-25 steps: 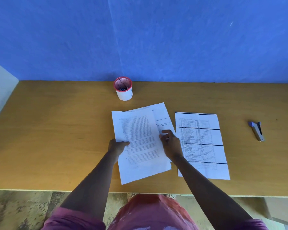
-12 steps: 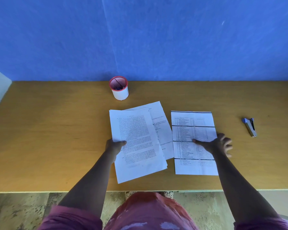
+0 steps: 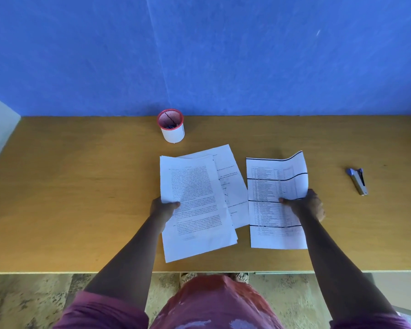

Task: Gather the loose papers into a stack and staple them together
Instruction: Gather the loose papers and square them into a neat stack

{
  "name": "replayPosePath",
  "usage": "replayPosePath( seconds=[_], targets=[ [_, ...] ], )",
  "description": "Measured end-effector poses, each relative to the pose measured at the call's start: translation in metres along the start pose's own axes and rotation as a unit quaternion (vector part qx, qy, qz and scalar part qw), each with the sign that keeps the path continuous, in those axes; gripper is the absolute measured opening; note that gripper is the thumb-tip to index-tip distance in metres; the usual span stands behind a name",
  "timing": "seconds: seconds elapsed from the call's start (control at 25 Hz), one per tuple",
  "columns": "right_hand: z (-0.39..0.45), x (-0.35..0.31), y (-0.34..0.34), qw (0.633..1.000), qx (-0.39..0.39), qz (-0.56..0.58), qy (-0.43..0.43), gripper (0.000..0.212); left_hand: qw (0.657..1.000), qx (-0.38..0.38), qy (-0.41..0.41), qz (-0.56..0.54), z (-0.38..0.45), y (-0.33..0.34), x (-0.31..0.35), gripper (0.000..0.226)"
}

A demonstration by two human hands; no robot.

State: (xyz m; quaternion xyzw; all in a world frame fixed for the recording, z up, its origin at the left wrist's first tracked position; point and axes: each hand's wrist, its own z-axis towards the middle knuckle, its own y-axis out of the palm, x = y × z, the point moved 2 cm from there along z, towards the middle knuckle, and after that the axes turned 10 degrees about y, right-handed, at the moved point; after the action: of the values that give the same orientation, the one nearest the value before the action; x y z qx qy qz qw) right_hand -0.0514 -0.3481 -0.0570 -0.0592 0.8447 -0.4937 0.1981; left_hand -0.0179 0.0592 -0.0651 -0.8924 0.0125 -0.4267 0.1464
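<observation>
Right hand (image 3: 305, 205) pinches table sheet (image 3: 274, 186), left hand (image 3: 163, 207) grips text pile (image 3: 195, 205); best lift sheet across, square edges.

An office — wooden desk (image 3: 81, 186), pen cup (image 3: 171, 129), stapler (image 3: 359, 181).

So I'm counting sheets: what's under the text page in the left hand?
Under the text page at least one more sheet sticks out at the top right. Edges at the bottom hint at more; the count is hidden.
</observation>
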Motion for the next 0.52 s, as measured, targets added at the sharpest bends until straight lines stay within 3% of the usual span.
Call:
replayPosePath(
  seconds=[0.16,0.36,0.52],
  targets=[
    [0.007,0.004,0.002,0.998,0.000,0.061,-0.017,0.038,1.000,0.013,0.008,-0.013,0.000,-0.018,0.001,0.039],
    [0.006,-0.002,0.002,0.959,-0.078,0.269,-0.050,0.024,0.999,0.031,0.014,-0.008,0.004,-0.046,0.006,0.042],
    [-0.013,-0.029,0.005,0.916,-0.142,0.367,-0.074,0.017,0.999,0.049,0.009,0.017,0.007,-0.061,0.008,0.050]
  ],
)
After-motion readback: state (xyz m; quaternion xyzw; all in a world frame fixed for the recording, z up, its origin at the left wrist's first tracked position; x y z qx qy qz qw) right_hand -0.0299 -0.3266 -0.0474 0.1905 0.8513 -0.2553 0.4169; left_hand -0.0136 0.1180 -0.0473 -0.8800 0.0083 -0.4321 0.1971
